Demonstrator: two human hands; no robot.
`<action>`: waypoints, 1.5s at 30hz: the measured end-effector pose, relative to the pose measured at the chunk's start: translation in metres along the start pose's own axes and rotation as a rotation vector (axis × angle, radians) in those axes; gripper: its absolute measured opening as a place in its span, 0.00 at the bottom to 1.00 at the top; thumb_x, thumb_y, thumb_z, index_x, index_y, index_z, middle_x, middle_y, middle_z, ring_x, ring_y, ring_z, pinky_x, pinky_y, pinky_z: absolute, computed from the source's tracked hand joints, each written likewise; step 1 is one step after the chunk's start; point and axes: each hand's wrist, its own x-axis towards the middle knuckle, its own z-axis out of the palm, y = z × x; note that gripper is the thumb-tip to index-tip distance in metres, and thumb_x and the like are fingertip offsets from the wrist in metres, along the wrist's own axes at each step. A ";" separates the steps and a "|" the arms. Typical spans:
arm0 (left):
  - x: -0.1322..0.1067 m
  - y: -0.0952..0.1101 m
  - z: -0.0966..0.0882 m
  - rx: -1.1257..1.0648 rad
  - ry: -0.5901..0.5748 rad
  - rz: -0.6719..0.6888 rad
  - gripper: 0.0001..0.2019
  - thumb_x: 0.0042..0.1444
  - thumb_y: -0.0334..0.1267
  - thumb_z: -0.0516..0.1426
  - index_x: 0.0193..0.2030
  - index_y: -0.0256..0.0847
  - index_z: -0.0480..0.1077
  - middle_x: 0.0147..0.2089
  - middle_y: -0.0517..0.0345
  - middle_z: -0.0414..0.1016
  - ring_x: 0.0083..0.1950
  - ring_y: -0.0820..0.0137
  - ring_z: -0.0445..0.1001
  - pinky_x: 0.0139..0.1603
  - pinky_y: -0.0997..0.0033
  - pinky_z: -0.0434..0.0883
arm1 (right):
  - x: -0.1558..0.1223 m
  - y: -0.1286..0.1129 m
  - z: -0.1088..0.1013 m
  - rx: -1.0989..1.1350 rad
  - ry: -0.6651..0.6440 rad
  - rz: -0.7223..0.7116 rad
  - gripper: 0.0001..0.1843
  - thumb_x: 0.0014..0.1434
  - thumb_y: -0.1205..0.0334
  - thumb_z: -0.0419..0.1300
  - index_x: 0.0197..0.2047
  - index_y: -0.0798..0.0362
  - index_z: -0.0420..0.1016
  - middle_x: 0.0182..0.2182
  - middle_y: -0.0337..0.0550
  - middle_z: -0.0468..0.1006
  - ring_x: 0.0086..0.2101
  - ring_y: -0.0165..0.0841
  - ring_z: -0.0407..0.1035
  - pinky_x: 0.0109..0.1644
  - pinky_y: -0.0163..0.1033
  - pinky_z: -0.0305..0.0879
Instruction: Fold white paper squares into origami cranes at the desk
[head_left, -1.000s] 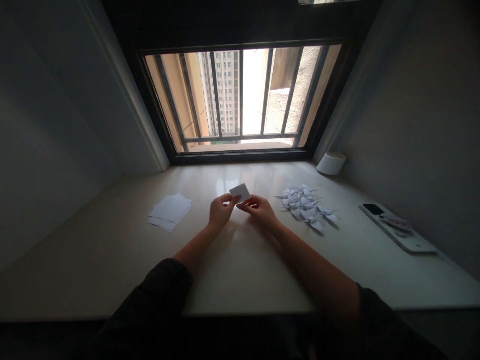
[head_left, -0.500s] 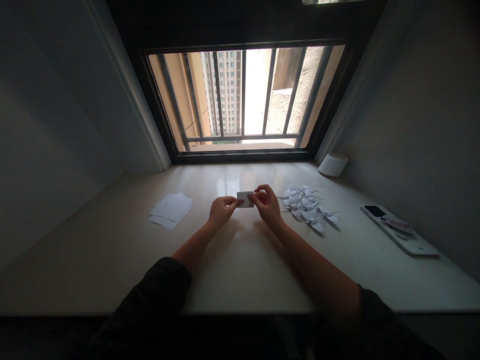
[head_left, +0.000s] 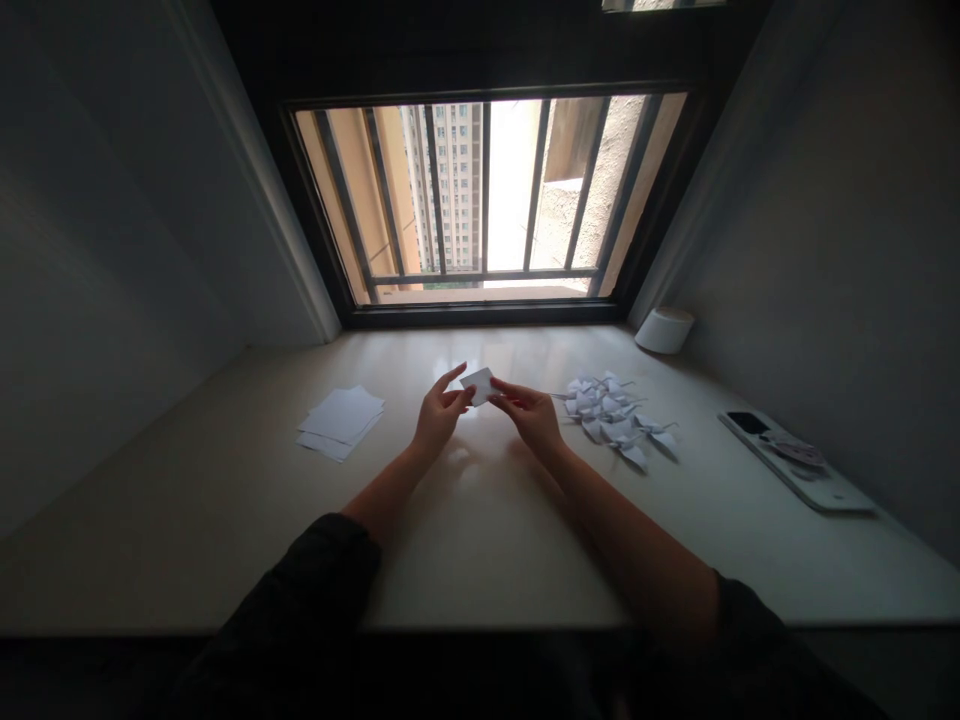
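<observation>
A broad, pale, glossy counter (head_left: 225, 500) is bounded by grey walls at both sides and by a barred window (head_left: 484, 195) along its far edge. Smooth open surface is seen between the hands and the near edge. A flat white rectangular tray (head_left: 814, 480) is laid by the right wall. A loose heap of folded white paper shapes (head_left: 611, 415) is seen just right of the hands, and a stack of flat white paper sheets (head_left: 341, 420) well to their left. A small white paper rectangle (head_left: 478, 384), tilted, is held above mid-counter, pinched at opposite edges by the left hand (head_left: 437, 415) and the right hand (head_left: 534, 412).
</observation>
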 end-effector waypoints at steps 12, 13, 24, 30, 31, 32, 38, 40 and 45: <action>0.002 0.004 -0.005 0.130 -0.045 0.099 0.24 0.40 0.45 0.66 0.46 0.44 0.74 0.47 0.50 0.76 0.43 0.63 0.74 0.43 0.63 0.71 | 0.001 -0.001 -0.003 0.016 0.014 0.017 0.21 0.44 0.51 0.67 0.42 0.50 0.79 0.35 0.45 0.81 0.33 0.37 0.74 0.39 0.42 0.69; 0.002 0.004 -0.005 0.133 -0.040 0.102 0.23 0.40 0.45 0.66 0.46 0.44 0.74 0.47 0.50 0.76 0.43 0.63 0.74 0.43 0.63 0.71 | 0.001 -0.001 -0.003 0.009 0.011 0.012 0.21 0.44 0.51 0.67 0.42 0.50 0.79 0.35 0.45 0.81 0.34 0.37 0.73 0.39 0.42 0.68; 0.001 0.005 -0.005 0.167 -0.042 0.102 0.20 0.45 0.47 0.63 0.46 0.44 0.75 0.48 0.51 0.76 0.45 0.63 0.74 0.44 0.65 0.70 | 0.000 -0.003 -0.003 -0.036 0.013 -0.005 0.20 0.43 0.50 0.67 0.40 0.50 0.80 0.32 0.44 0.81 0.30 0.34 0.71 0.35 0.39 0.66; 0.001 0.004 -0.005 0.160 -0.054 0.106 0.20 0.46 0.48 0.62 0.46 0.43 0.74 0.49 0.50 0.76 0.45 0.63 0.74 0.44 0.65 0.70 | 0.000 -0.003 -0.003 -0.085 0.014 -0.020 0.18 0.44 0.51 0.66 0.38 0.49 0.81 0.32 0.43 0.81 0.29 0.33 0.70 0.33 0.38 0.65; 0.001 0.004 -0.005 0.150 -0.056 0.105 0.20 0.46 0.48 0.62 0.46 0.43 0.74 0.49 0.50 0.76 0.45 0.62 0.74 0.44 0.65 0.70 | 0.000 -0.003 -0.003 -0.088 0.016 -0.020 0.17 0.44 0.51 0.66 0.38 0.49 0.81 0.32 0.43 0.81 0.29 0.33 0.70 0.33 0.38 0.65; 0.001 0.003 -0.005 0.138 -0.056 0.103 0.20 0.46 0.47 0.62 0.46 0.43 0.74 0.49 0.50 0.76 0.45 0.62 0.74 0.45 0.65 0.70 | 0.000 -0.003 -0.003 -0.091 0.018 -0.021 0.17 0.45 0.52 0.66 0.38 0.49 0.81 0.32 0.43 0.81 0.29 0.33 0.70 0.33 0.38 0.65; 0.003 -0.001 -0.004 0.063 -0.038 0.080 0.21 0.45 0.47 0.63 0.45 0.41 0.75 0.48 0.48 0.76 0.46 0.61 0.74 0.47 0.62 0.70 | -0.002 -0.004 -0.002 -0.129 0.017 -0.045 0.16 0.45 0.53 0.66 0.38 0.48 0.81 0.31 0.43 0.81 0.27 0.32 0.68 0.31 0.37 0.64; 0.003 -0.002 -0.004 0.033 -0.024 0.067 0.21 0.44 0.46 0.64 0.45 0.40 0.75 0.48 0.47 0.76 0.46 0.61 0.74 0.48 0.62 0.69 | -0.003 -0.005 -0.002 -0.143 0.013 -0.052 0.16 0.45 0.53 0.66 0.38 0.48 0.80 0.31 0.42 0.81 0.27 0.32 0.68 0.31 0.37 0.64; 0.002 -0.003 -0.002 -0.026 0.009 0.061 0.20 0.43 0.46 0.64 0.44 0.39 0.75 0.47 0.47 0.76 0.46 0.62 0.75 0.50 0.61 0.69 | -0.004 -0.006 0.000 -0.113 -0.005 -0.042 0.17 0.44 0.52 0.67 0.38 0.49 0.80 0.30 0.43 0.81 0.28 0.33 0.69 0.33 0.38 0.65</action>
